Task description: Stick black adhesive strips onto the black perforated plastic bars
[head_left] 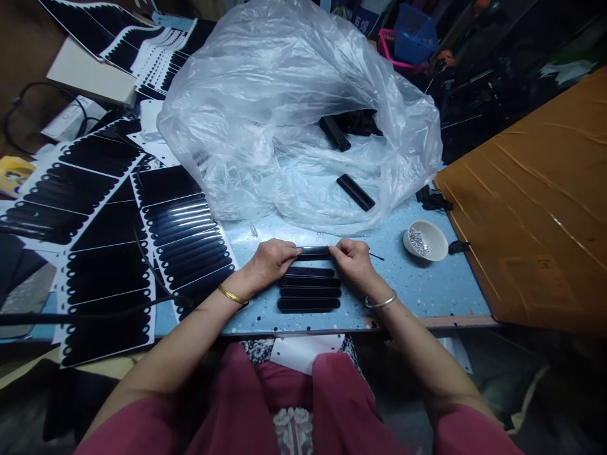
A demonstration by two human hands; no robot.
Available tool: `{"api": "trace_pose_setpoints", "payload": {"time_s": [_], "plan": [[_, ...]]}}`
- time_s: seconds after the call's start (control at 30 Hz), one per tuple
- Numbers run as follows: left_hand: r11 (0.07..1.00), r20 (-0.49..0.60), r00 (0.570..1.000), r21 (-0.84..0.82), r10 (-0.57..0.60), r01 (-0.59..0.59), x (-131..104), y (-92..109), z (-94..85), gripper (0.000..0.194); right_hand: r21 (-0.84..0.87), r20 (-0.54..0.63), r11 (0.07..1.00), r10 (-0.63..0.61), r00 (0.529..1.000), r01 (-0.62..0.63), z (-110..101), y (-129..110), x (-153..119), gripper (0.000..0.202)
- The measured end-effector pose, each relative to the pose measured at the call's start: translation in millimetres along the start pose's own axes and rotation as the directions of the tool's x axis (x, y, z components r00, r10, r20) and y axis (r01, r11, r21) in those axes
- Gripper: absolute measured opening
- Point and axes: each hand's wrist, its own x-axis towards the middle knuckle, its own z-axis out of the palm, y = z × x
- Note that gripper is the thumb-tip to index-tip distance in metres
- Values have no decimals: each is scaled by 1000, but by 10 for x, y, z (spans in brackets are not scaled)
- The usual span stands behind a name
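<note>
My left hand (272,260) and my right hand (355,260) pinch the two ends of a long black strip (314,253) above the blue speckled table. A thin dark tool (377,256) sticks out on the far side of my right hand. Just below the strip, several similar black bars (309,292) lie in a stacked row near the table's front edge. Two more black pieces, one (355,192) at the mouth of a clear plastic bag (284,95) and another (336,133) further in, rest beyond my hands.
Sheets of black stickers (190,234) cover the left side of the table (427,297). A white bowl (425,241) of small metal parts stands at the right, beside a large brown taped box (535,215). Blue (415,35) and pink (386,47) baskets are behind the bag.
</note>
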Motion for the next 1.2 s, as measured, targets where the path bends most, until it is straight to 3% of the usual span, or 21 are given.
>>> {"api": "trace_pose_setpoints", "payload": {"time_s": [0.23,0.47,0.73,1.03,1.2], "plan": [[1000,-16,1000,1,14,-14,5,-8,9,19,-139,21,990,-29,999,32,14,42,11,32],[1000,26,1000,-22,7,-6,35,11,-25,20,-238,-17,961,-148,989,139,-15,0,6,32],[1000,13,1000,-22,-4,4,25,18,-15,20,-231,29,969,-85,996,90,-9,22,41,34],[999,72,997,-23,-31,33,52,35,-60,22,-216,-18,976,-23,1000,18,20,126,107,37],[999,81,996,-25,-40,42,34,6,-38,22,-25,-61,994,101,993,-103,3,189,141,39]]}}
